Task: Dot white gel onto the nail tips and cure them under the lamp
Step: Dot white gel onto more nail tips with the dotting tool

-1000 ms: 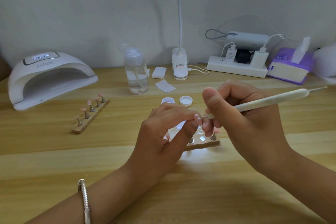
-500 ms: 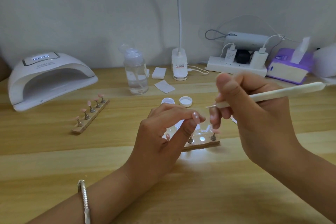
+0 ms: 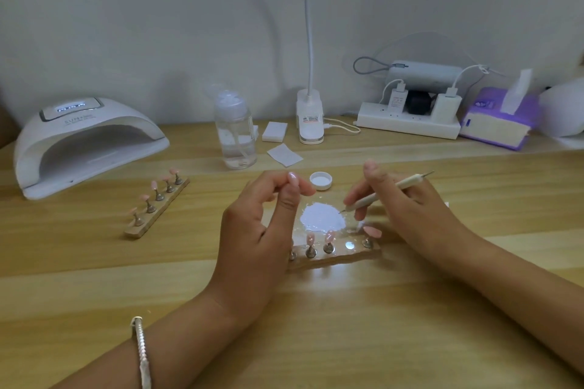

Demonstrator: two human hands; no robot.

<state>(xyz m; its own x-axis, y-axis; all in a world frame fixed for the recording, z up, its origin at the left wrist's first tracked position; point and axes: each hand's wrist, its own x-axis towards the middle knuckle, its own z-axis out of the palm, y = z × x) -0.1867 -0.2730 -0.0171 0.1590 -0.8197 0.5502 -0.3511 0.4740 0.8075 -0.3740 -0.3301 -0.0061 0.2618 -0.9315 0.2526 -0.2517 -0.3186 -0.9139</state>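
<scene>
Loading the pen (image 3: 388, 191) looks like the step in hand. The right hand (image 3: 407, 211) grips it like a pencil, thumb and fingers curled round the shaft. Its fine point touches the edge of the white gel (image 3: 322, 218), a puddle just behind the stand (image 3: 335, 257). The left hand (image 3: 252, 230) pinches one pink tip (image 3: 292, 178) between thumb and forefinger, raised above and behind the stand's left end; its other fingers hang loosely curled.

The tip is probably very light, thin and stiff, with a glossy, slippery face. I judge it best held by its side edges, as lightly as now, leaving the top free for dots; wet gel would smear at any touch. Whether a post is attached under it I cannot tell. One socket (image 3: 349, 245), second from the stand's right end, shows bare and is probably this tip's place. At least three tips stand on the stand; its left end is hidden by the left hand.

Just behind the gel lies a white cap (image 3: 320, 181). Well left of the stand are a far stand (image 3: 158, 208) with five tips and, beyond it, the lamp (image 3: 85, 142), its mouth open. A bottle (image 3: 235, 133) and pads (image 3: 284, 155) sit further behind the stand. The upright tips and the puddle lie close under both hands, and a dragged hand could knock or smudge them.
</scene>
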